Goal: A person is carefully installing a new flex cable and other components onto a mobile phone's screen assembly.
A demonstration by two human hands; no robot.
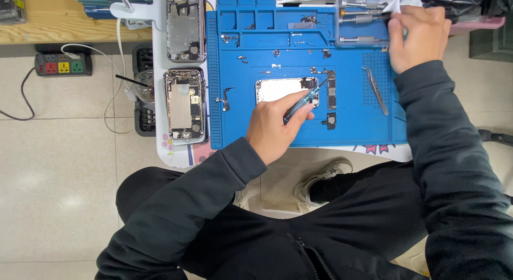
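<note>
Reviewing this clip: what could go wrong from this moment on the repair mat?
1. Tiny screws and brackets lie loose on the blue mat; the left hand or its sleeve could sweep them away.
2. The left hand holds the screwdriver on the opened phone while the right hand reaches into the tool tray; with attention split, the tip may slip and scratch parts.
3. The tweezers lie near the right sleeve and may get knocked off.

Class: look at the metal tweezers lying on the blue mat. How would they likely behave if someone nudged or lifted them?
The tweezers look thin and metallic, so probably light and stiff. Lying flat on the blue mat, they would likely slide rather than roll. Their fine tips could bend if dropped.
</note>
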